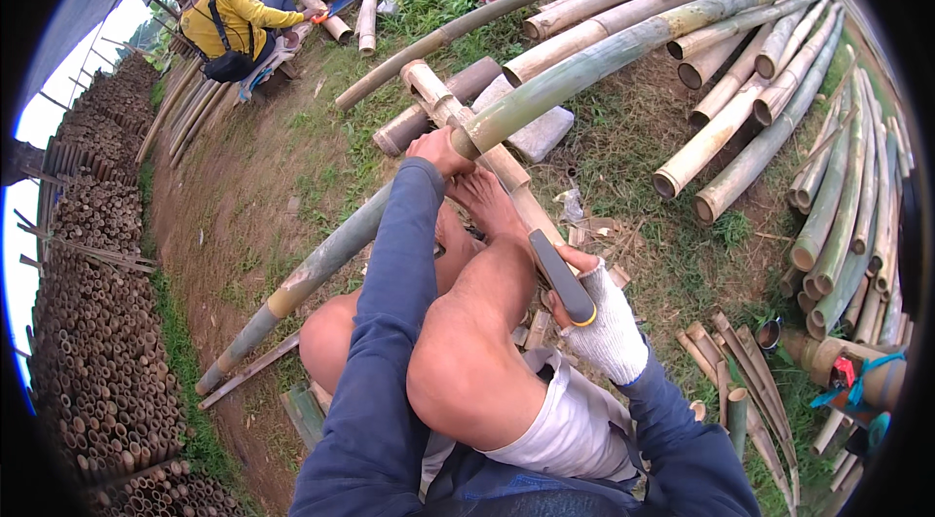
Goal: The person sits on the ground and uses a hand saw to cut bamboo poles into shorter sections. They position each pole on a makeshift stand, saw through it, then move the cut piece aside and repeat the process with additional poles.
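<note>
A long green bamboo pole (584, 69) runs slantwise past my knees, from the lower left to the upper right. My left hand (440, 155), bare, is closed around it near the middle. My bare foot (487, 203) presses close beside that hand. Under the pole lies a pale bamboo support (504, 168). In a white knitted glove with bare fingertips, my right hand (596, 317) grips what looks like a handsaw by its dark grey, yellow-edged handle (560, 276). The handle points toward the pole; its blade is hard to make out.
Many cut bamboo poles (726, 118) lie fanned out at the upper right, with more stacked at the right edge. A tall bamboo pile (107, 322) lines the left. Split strips (750, 371) lie at lower right. A co-worker in yellow (239, 20) sits at the upper left.
</note>
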The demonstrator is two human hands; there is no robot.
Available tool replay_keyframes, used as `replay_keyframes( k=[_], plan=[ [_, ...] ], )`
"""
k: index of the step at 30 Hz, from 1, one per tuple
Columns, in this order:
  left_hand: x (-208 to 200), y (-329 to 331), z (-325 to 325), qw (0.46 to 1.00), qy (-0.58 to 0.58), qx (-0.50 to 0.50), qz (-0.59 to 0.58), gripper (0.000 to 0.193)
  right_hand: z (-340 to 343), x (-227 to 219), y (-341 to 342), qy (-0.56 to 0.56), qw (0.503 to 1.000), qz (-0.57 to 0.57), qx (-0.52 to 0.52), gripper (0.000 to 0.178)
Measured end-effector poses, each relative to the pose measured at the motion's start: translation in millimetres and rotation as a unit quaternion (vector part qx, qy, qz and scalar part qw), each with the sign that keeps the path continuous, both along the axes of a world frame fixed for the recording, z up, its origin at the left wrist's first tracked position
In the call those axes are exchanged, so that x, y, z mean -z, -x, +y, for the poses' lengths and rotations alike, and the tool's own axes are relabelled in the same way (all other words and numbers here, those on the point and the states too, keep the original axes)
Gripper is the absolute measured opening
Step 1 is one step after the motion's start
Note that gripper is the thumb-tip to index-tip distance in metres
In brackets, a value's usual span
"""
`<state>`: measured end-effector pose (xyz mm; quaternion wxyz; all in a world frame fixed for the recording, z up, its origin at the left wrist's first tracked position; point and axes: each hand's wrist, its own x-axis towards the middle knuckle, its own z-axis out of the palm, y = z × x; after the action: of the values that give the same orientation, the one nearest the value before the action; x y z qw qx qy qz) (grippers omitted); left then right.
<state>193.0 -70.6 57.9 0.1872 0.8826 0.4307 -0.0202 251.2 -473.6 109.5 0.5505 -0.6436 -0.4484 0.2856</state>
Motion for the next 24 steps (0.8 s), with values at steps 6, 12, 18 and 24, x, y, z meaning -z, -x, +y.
replay_keyframes(
  k=[6, 12, 18, 24],
  plan=[
    [5.5, 1.7, 2.5, 1.000, 0.007, 0.012, -0.007, 0.074, -84.1, 12.8, 18.8, 0.000, 0.999, -0.034, 0.004, 0.061],
    [-1.5, -0.8, -5.3, 1.000, 0.009, -0.014, -0.005, 0.082, 141.9, 51.1, -23.6, -0.125, 0.992, 0.031, 0.002, 0.063],
    [0.2, -2.0, 0.2, 1.000, -0.008, 0.016, -0.002, 0.087, 78.8, 70.2, -22.1, -0.059, 0.998, -0.005, -0.003, 0.063],
    [6.0, 0.5, 2.9, 1.000, 0.000, 0.009, -0.008, 0.078, -75.8, 28.0, 8.4, 0.041, 0.998, -0.047, 0.017, 0.061]
  ],
)
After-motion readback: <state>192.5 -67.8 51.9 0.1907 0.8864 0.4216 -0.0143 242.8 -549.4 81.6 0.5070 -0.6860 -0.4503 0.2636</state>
